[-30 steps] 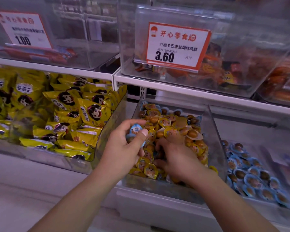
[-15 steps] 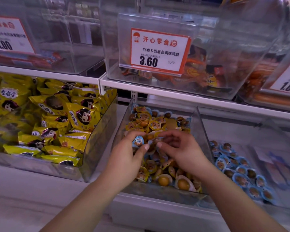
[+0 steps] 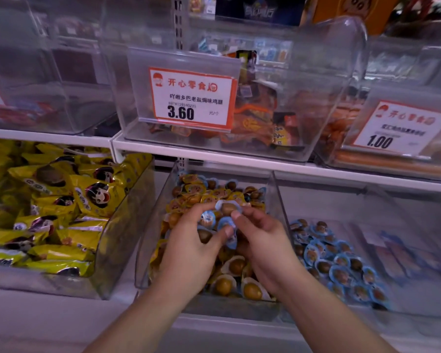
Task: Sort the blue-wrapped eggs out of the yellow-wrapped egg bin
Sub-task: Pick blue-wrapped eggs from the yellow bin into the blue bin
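Observation:
A clear bin (image 3: 148,240) on the lower shelf holds many yellow-wrapped eggs (image 3: 201,193). My left hand (image 3: 191,250) hovers over it and grips several blue-wrapped eggs (image 3: 208,219) between thumb and fingers. My right hand (image 3: 262,240) meets it from the right and pinches another blue-wrapped egg (image 3: 228,207) at the fingertips, just above the left hand's bunch. The two hands touch over the middle of the bin. To the right, a second clear bin (image 3: 405,296) holds many blue-wrapped eggs (image 3: 341,266).
A bin of yellow snack packs (image 3: 61,200) stands to the left. Clear bins with price tags (image 3: 191,98) sit on the white shelf (image 3: 239,156) above, overhanging the egg bins. A white ledge (image 3: 61,322) runs along the front.
My right hand rose out of the yellow eggs with a blue-wrapped egg and brought it to my left hand. The left hand's bunch of blue eggs has grown. The camera moved closer.

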